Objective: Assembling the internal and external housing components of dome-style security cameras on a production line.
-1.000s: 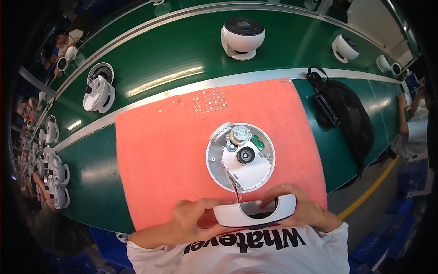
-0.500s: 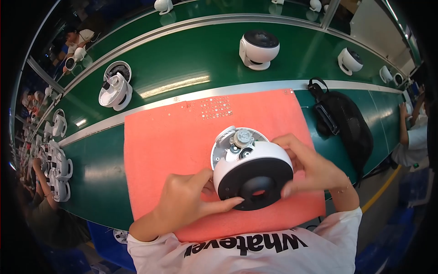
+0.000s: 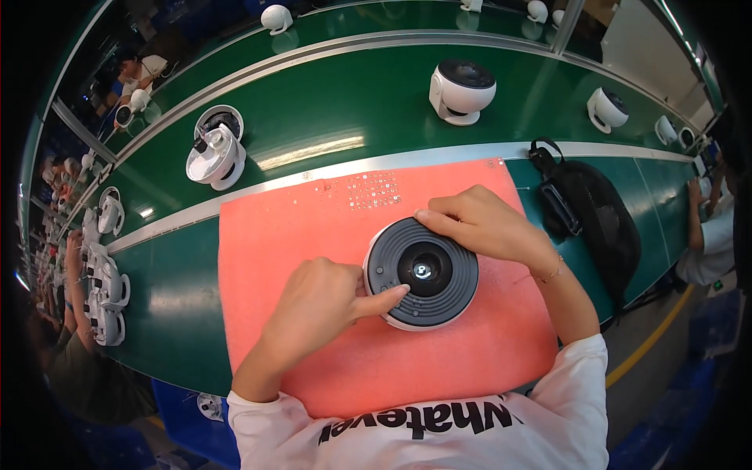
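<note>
A round white camera (image 3: 450,305) with a dark grey ringed face is held over the pink foam mat (image 3: 266,251), its face and glossy central lens turned up. My left hand (image 3: 321,301) grips its left side, thumb laid across the face near the lens and the other fingers curled. My right hand (image 3: 478,223) closes on its upper right edge, with the thumb at the rim; the fingers underneath are hidden. Several rows of small screws (image 3: 374,189) lie at the mat's far edge, beyond the camera.
Farther off, the green conveyor (image 3: 337,102) carries white cameras: an opened one (image 3: 215,157) at left, a whole one (image 3: 464,92) right of centre. A black bag (image 3: 599,215) rests right of the mat. Stacked white housings (image 3: 106,301) stand at left. Co-workers are at both sides.
The camera has been tilted so its lens face points up; the exposed motor and inner parts are now hidden. My right hand moved up to the top edge. Conveyor units shifted slightly right.
</note>
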